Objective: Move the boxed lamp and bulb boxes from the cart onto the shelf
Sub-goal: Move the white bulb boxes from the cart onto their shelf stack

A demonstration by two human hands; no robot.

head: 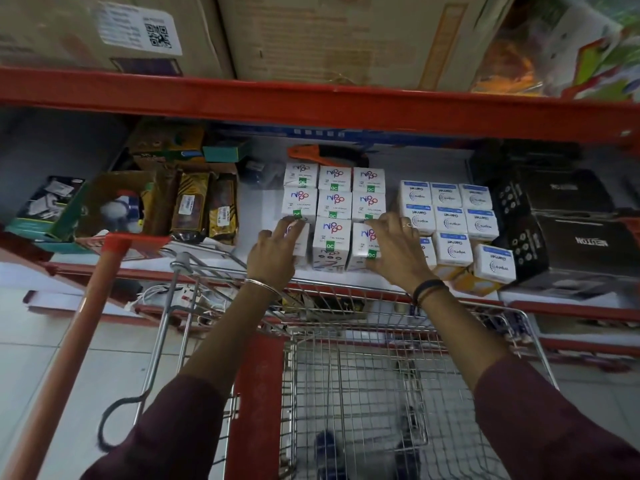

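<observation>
I see white square bulb boxes with green QC stickers [333, 216] in three-by-three block on white shelf board with red metal front rail [256, 199]. Left hand [273, 252], fingers spread, lies flat on front-left box at block's 7 o'clock. Right hand [394, 249], fingers spread, presses front-right box at 5 o'clock. Middle front box bare between hands. White-and-blue Garnet bulb boxes [450, 220] at 3 o'clock of right hand, just beside. Silver wire shopping cart [363, 358] below, at 6 o'clock.
</observation>
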